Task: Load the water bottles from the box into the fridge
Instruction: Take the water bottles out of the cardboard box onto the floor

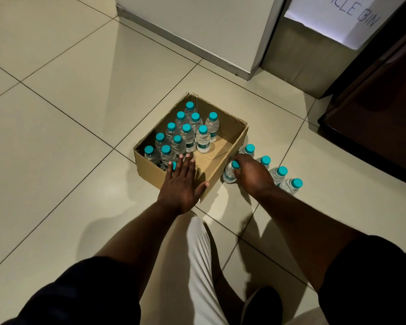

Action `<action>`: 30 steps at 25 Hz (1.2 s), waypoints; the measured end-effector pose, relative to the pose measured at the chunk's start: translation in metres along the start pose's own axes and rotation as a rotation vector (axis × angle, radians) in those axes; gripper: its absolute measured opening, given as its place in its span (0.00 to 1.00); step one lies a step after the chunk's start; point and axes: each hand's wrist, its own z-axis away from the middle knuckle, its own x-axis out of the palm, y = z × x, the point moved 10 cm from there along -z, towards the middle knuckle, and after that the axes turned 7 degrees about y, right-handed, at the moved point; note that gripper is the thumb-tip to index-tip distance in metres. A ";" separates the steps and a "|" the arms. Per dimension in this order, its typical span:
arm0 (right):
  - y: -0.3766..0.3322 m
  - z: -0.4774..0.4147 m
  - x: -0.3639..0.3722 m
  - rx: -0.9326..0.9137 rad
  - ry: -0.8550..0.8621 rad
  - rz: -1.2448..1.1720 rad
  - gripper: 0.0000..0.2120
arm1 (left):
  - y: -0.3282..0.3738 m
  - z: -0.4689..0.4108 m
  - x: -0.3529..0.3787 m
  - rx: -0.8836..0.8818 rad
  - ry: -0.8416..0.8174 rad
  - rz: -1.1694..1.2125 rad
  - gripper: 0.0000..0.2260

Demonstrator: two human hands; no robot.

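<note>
Paper sign (338, 17) at 1 o'clock: cut by top edge, only "CLE BIN" legible. Dark cabinet (384, 113) at 3 o'clock runs off right edge; identity cannot be told. Left hand (182, 184) covers all but a sliver of one teal cap (174, 165) at the 6 o'clock corner of the box (148, 167). Right hand (251, 174) hides the 3 o'clock flank of the floor bottle (229, 174) it grips. Bottle labels (203, 144) too small to read. Dark sleeves (68, 296) cut by bottom edge.
</note>
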 end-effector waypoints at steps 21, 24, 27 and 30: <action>-0.132 -0.030 0.055 -0.331 -0.011 0.112 0.25 | -0.084 0.004 -0.012 -0.286 0.032 0.083 0.57; -0.152 -0.033 0.078 -0.441 -0.100 0.120 0.28 | -0.085 0.005 -0.010 -0.270 0.044 0.086 0.56; -0.162 -0.032 0.086 -0.512 -0.119 0.124 0.29 | -0.084 0.005 -0.009 -0.240 0.057 0.089 0.55; -0.165 -0.037 0.090 -0.501 -0.157 0.124 0.27 | -0.084 0.005 -0.010 -0.242 0.066 0.100 0.54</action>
